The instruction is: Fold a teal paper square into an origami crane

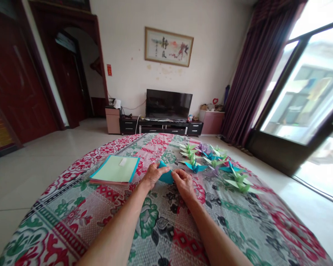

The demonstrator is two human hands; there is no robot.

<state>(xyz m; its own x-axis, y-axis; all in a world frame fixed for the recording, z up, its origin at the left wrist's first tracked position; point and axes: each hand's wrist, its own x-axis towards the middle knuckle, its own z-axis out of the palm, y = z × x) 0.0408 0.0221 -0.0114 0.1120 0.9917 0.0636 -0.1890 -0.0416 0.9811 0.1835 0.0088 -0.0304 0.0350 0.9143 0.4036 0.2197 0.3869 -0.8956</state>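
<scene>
A folded piece of blue paper (166, 176) lies on the flowered tablecloth (161, 229) between my two hands. My left hand (153, 175) pinches its left side with closed fingers. My right hand (184, 180) presses on its right edge, fingers curled down onto the paper. Beyond my hands several finished paper cranes (211, 160) in green, blue and purple stand in a cluster on the cloth, the nearest being a blue one (194, 167).
A stack of coloured paper sheets (115, 170) with a green sheet on top lies to the left of my hands. Past the round table are a television (168, 104) on a low cabinet, dark wooden doors at left and a large window with a curtain at right.
</scene>
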